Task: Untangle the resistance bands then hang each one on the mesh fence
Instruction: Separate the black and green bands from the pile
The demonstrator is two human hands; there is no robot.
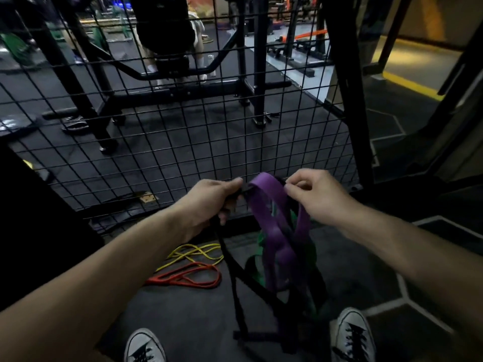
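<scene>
Here the left hand (209, 198) grips a black band (236, 280) while the right hand (312, 195) pinches the purple band (271, 226), both tangled with a green band (261, 240), just before the mesh fence (183, 142). Yellow band (193, 253) and red band (190, 276) lie on dark rubber floor (183, 322), left of the shoes (352, 335).

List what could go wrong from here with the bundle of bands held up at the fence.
1. The purple band, green band and black band hang twisted together between the left hand and right hand; pulling them apart may well tighten the tangle.
2. The black loops trail down between the shoes, a likely trip hazard.
3. The yellow band and red band lie on the floor nearby and could be stepped on.
</scene>
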